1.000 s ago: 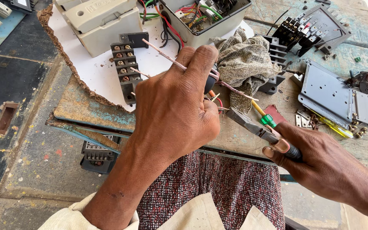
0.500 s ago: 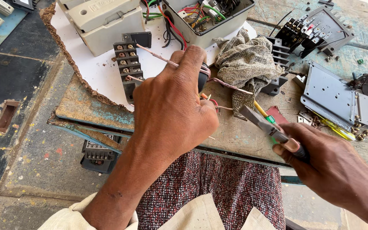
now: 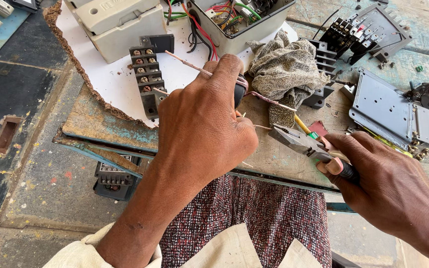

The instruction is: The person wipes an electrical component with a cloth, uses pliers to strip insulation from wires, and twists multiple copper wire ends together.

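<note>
Copper-pink wire is pinched in the left hand, running from the black terminal block past the fingertips. Pliers are gripped firmly by the right hand, jaw tips just right of the left hand. Grey open box behind is filled with coloured wiring.

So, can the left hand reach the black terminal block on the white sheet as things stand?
Probably yes. The left hand holds a thin wire, and the terminal block lies just beside its fingers with nothing between them. It would need to free a finger.
</note>
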